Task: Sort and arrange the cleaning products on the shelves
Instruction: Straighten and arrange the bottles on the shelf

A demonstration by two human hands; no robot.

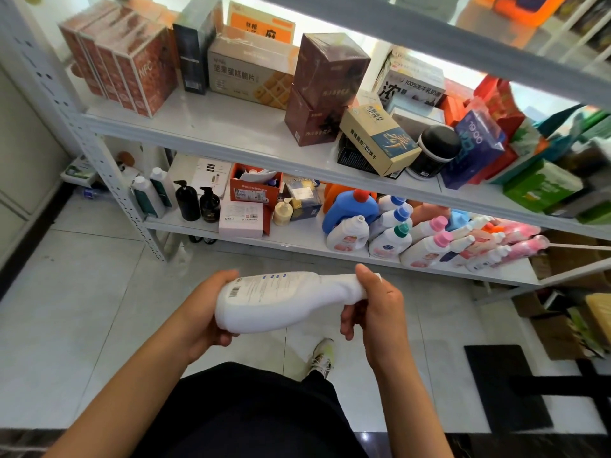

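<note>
Both hands hold a white bottle [281, 300] sideways above the tiled floor [82, 276]: the left hand [205, 319] cups its base, the right hand [373, 305] grips its neck, near the lower shelf [297, 239] of detergent bottles [390, 233].

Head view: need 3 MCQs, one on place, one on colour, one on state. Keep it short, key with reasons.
1. Where is the white bottle?
A. on the lower shelf
B. held in front of the shelves in both hands
C. on the floor

2. What colour is the cap of the big blue jug on the lower shelf?
A. orange-red
B. green
C. black

3. How does the held bottle lie?
A. upright
B. upside down
C. on its side, roughly level

Key: 1 B, the left hand grips its base and the right hand its neck; 2 A, the cap shows orange-red; 3 C, base points left, neck right.
</note>
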